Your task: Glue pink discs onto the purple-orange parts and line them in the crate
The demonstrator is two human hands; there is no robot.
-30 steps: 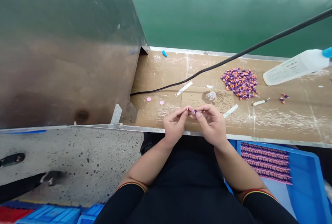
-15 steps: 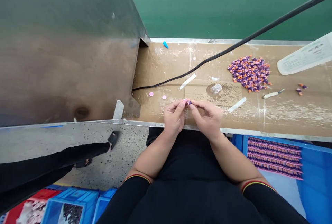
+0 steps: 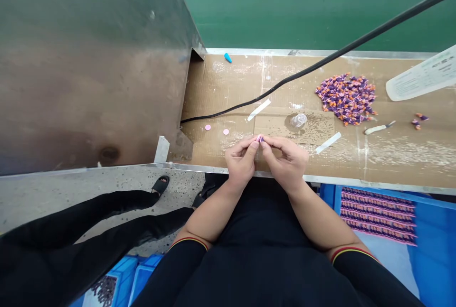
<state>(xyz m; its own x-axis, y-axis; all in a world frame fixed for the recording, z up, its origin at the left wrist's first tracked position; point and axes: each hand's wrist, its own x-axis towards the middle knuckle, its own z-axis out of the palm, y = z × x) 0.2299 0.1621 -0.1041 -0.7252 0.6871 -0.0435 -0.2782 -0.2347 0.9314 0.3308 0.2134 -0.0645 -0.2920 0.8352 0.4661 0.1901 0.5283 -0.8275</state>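
My left hand [image 3: 242, 161] pinches a small pink disc [image 3: 259, 138] above the front part of the cardboard-covered bench. The fingertips of my right hand [image 3: 287, 161] are closed on a small purple piece [image 3: 261, 139], which meets the disc. Fingers cover much of both parts. Two more pink discs [image 3: 225, 132] lie flat on the cardboard to the left. Right of my hands stands a small clear cup [image 3: 298, 120] on a wet-spotted piece of cardboard. Farther back on the right is a heap of small purple and orange pieces [image 3: 345, 99].
A black cable [image 3: 285, 80] crosses the bench. A metal cabinet [image 3: 89, 69] stands at left, a pale bottle [image 3: 423, 75] at right. White strips and a pale-handled tool [image 3: 378, 129] lie about. A blue crate [image 3: 432, 236] holds rows of pieces. Another person's legs [image 3: 117, 231] are at lower left.
The pink disc and the purple piece have come closer together, and my left fingertips have shifted slightly right. The other person's legs have moved right across the floor.
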